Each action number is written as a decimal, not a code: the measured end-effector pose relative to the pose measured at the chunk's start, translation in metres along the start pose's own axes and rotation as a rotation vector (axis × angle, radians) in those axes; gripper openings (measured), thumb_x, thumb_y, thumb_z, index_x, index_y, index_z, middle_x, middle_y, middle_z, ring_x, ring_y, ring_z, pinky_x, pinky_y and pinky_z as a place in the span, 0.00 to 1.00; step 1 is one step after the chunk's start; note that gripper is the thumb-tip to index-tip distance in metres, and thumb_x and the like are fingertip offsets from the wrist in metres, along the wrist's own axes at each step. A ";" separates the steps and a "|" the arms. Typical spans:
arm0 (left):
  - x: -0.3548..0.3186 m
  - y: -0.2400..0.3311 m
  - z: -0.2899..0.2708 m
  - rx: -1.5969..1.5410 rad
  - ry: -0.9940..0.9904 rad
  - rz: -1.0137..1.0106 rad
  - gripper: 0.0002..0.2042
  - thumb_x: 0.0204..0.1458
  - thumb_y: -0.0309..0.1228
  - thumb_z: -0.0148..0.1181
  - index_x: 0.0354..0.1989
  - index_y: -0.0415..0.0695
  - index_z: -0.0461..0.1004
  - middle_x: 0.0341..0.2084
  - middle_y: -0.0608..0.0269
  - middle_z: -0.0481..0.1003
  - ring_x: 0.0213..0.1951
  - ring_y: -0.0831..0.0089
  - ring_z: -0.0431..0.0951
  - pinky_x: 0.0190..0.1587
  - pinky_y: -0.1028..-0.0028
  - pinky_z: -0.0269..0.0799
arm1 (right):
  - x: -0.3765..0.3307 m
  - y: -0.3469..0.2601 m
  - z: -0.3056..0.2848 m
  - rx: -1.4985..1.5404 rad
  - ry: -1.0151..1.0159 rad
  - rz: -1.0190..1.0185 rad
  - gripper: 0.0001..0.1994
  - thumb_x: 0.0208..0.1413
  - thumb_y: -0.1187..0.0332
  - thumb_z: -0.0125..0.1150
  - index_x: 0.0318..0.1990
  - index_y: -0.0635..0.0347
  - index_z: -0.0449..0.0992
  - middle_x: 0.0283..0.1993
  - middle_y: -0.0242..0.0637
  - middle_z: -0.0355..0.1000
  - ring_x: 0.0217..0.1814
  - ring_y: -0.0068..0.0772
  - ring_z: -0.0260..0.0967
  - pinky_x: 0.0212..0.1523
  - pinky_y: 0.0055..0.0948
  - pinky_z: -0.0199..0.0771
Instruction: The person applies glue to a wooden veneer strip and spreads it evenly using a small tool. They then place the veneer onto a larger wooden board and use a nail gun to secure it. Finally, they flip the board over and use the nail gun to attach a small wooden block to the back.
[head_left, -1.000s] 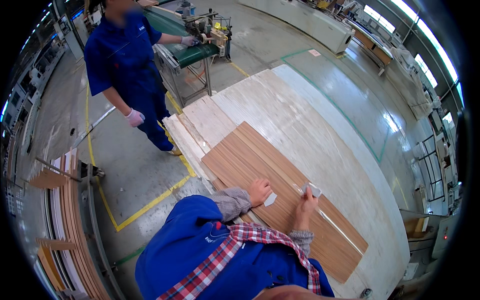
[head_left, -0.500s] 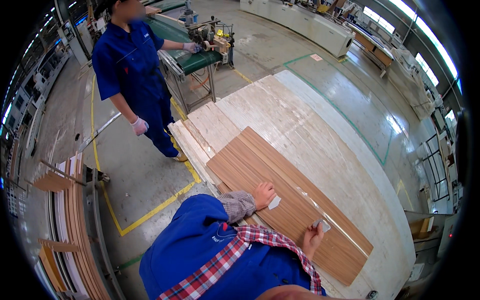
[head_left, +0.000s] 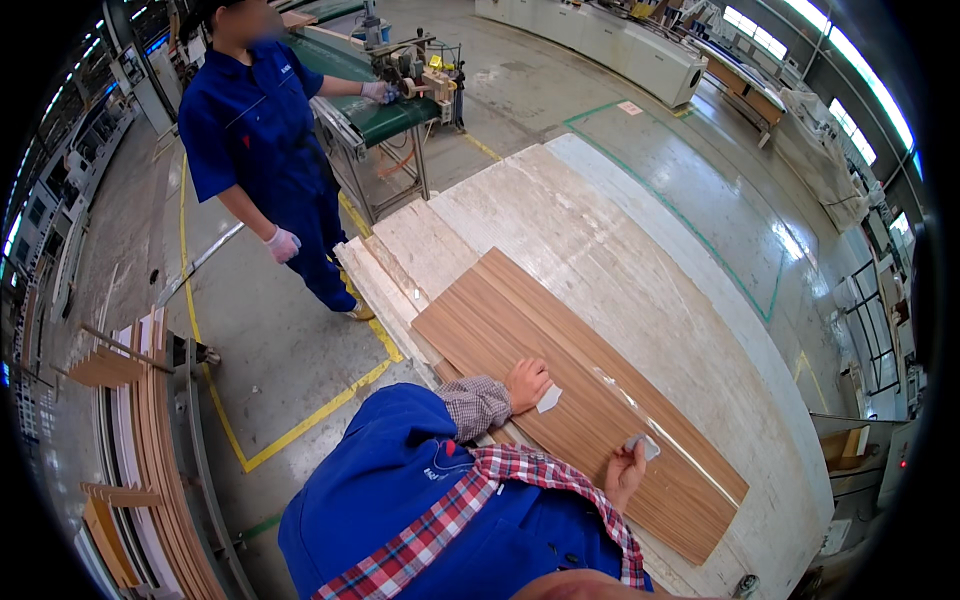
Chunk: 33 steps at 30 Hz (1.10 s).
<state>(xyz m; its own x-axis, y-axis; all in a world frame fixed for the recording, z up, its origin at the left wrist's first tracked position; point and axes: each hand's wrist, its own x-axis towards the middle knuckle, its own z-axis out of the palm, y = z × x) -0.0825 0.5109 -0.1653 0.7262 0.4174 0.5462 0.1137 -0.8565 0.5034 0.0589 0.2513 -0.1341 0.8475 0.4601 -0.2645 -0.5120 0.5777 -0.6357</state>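
Wood-grain board (head_left: 500, 315) | under my left hand (head_left: 527, 384): curled, hold indeterminate | under my right hand (head_left: 625, 472): pinching pale pad (head_left: 650, 448)

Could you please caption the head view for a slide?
Over a wood-grain panel: a white piece at the left hand, a small pale piece held in the right hand.

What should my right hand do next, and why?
Perhaps bring the pale piece in your right hand to the shiny streak on the board: it looks just beside that streak, and your left hand already rests on the board.
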 end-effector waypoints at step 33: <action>-0.006 -0.099 -0.227 -0.800 0.466 -1.046 0.14 0.52 0.22 0.52 0.48 0.34 0.69 0.26 0.62 0.73 0.23 0.78 0.74 0.25 0.79 0.71 | 0.026 0.125 0.227 -0.474 -0.249 0.263 0.05 0.55 0.69 0.57 0.37 0.58 0.73 0.29 0.25 0.71 0.27 0.13 0.64 0.23 0.14 0.59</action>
<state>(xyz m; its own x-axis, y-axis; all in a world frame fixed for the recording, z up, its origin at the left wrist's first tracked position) -0.2515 0.6621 -0.0663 0.2381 0.9446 -0.2260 -0.0718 0.2492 0.9658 -0.0153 0.4888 -0.0556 0.6128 0.7245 -0.3156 -0.5337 0.0849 -0.8414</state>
